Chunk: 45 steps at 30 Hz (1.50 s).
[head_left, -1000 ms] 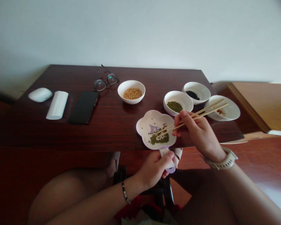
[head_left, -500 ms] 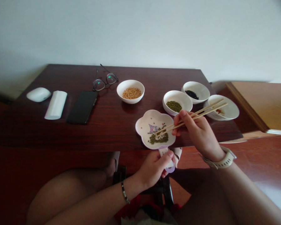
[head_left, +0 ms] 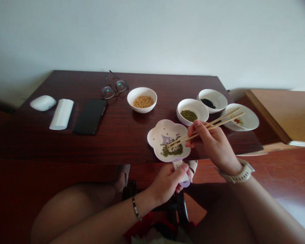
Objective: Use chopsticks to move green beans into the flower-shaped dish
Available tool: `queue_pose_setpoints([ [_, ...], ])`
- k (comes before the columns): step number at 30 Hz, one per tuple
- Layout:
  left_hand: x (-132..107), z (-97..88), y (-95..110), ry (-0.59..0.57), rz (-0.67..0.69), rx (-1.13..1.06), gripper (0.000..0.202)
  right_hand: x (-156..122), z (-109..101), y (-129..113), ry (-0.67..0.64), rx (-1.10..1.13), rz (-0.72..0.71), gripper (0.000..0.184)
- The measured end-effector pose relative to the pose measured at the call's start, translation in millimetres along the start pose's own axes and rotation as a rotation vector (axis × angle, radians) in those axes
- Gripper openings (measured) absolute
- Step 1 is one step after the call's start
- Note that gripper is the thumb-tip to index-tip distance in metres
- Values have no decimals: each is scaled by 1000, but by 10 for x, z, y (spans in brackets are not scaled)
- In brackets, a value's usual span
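Note:
My left hand point(head_left: 169, 181) is closed around the handle of a flower-shaped dish point(head_left: 156, 134), white with a lilac rim and a cartoon print. Green beans point(head_left: 171, 150) lie scattered in the dish, mostly toward its near side. A pair of wooden chopsticks point(head_left: 220, 123) is held in my right hand point(head_left: 213, 140), their tips down among those beans. Just behind the dish stands a white bowl point(head_left: 204, 117) of green beans. Whether the chopsticks pinch a bean is too small to tell.
Another white bowl point(head_left: 130, 101) holds tan beans. A bowl point(head_left: 218, 96) with black beans and a bowl point(head_left: 251, 118) with a few mixed bits stand at the right. Glasses point(head_left: 108, 92), a black phone point(head_left: 90, 117), a white case point(head_left: 62, 114) and a white rounded object point(head_left: 43, 102) lie left.
My right hand and the chopsticks have shifted very slightly left, their tips still among the beans. My left hand and the dish stay practically in place.

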<state>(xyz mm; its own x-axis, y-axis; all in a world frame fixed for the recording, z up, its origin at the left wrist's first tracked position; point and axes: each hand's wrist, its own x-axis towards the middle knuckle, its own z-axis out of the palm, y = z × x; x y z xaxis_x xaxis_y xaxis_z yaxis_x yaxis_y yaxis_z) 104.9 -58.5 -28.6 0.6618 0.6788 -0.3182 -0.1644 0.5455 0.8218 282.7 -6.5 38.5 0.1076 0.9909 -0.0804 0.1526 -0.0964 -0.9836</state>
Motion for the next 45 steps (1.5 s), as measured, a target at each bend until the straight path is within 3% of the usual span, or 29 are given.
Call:
queue_pose_setpoints([
  [15, -2, 40, 33, 19, -9, -15, 52, -6, -2, 45, 14, -21, -24, 48],
  [22, 4, 31, 12, 22, -7, -21, 52, -15, -18, -37, 87, 23, -43, 47],
  [25, 1, 27, 14, 23, -12, -15, 53, 9, -79, -116, 181, 95, -111, 43],
  [32, -7, 40, 43, 25, -1, 2, 52, 277, -388, -126, 596, 207, -344, 35],
  [35, -12, 45, 65, 18, 6, 15, 52, 351, -449, -106, 678, 192, -386, 35],
  [39, -10, 48, 63, 16, 3, 7, 50, 294, -325, -92, 596, 162, -394, 37],
  [45, 6, 44, 0, 27, -5, 15, 52, 195, -59, 20, 277, 61, -202, 48],
])
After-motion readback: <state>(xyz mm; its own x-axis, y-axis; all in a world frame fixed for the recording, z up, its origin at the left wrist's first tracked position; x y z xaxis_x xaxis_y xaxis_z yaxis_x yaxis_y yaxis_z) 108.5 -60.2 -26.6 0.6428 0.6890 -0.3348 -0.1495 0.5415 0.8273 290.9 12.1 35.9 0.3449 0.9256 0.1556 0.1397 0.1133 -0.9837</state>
